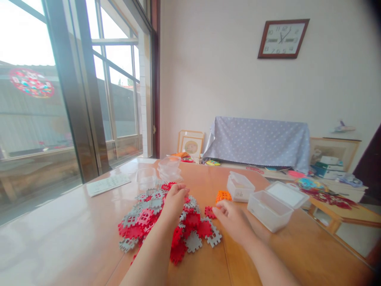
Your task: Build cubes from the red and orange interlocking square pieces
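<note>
A heaped pile of red and grey interlocking plastic tiles lies on the table, some with window-like openings. My left hand is over the far side of the pile, its fingers curled together; what they hold, if anything, is hidden. To the right of the pile, my right hand has its thumb and fingers closed at the edge of a small red interlocking tile. Just beyond that hand stands an orange block of joined tiles.
Two clear plastic boxes stand at right, a rear box and a front box with its lid open. Stacked clear containers sit behind the pile. A pale flat sheet or board lies at left, near the window.
</note>
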{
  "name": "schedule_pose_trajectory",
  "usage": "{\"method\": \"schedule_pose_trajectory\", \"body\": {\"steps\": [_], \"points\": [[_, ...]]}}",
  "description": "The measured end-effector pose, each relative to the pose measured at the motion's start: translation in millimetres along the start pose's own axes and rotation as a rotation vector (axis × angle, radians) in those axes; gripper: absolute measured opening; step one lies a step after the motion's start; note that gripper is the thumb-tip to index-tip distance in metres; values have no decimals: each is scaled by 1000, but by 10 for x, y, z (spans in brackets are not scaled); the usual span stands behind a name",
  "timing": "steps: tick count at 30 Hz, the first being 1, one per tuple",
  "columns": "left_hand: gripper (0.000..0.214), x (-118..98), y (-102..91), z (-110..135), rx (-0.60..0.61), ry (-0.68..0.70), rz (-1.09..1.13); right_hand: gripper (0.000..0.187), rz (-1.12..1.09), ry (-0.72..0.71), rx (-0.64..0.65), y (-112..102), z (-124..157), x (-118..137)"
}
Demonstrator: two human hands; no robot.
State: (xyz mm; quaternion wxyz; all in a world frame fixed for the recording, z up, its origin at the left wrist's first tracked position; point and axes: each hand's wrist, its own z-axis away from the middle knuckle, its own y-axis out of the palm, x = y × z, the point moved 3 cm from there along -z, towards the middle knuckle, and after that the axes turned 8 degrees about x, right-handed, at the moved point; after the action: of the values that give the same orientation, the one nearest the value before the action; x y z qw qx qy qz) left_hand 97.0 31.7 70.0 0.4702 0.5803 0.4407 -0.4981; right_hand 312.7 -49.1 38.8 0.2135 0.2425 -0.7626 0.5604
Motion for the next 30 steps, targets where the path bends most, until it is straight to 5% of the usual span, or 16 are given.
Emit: {"method": "schedule_pose_trajectory", "body": {"steps": [4, 8, 13, 19, 30], "points": [[30, -1, -38, 17, 99, 64, -355, 58, 68, -53, 229, 52, 90, 119], [43, 9, 13, 113, 355, 198, -735, 82, 139, -79, 362, 72, 175, 197], [44, 64, 104, 261, 613, 267, -1157, 59, 174, -87, 360, 172, 200, 290], [20, 92, 54, 200, 521, 286, -1285, 40, 25, -119, 244, 333, 151, 339], [17, 68, -151, 12, 131, 210, -1176, 60, -431, -181, 256, 544, 135, 391]]}}
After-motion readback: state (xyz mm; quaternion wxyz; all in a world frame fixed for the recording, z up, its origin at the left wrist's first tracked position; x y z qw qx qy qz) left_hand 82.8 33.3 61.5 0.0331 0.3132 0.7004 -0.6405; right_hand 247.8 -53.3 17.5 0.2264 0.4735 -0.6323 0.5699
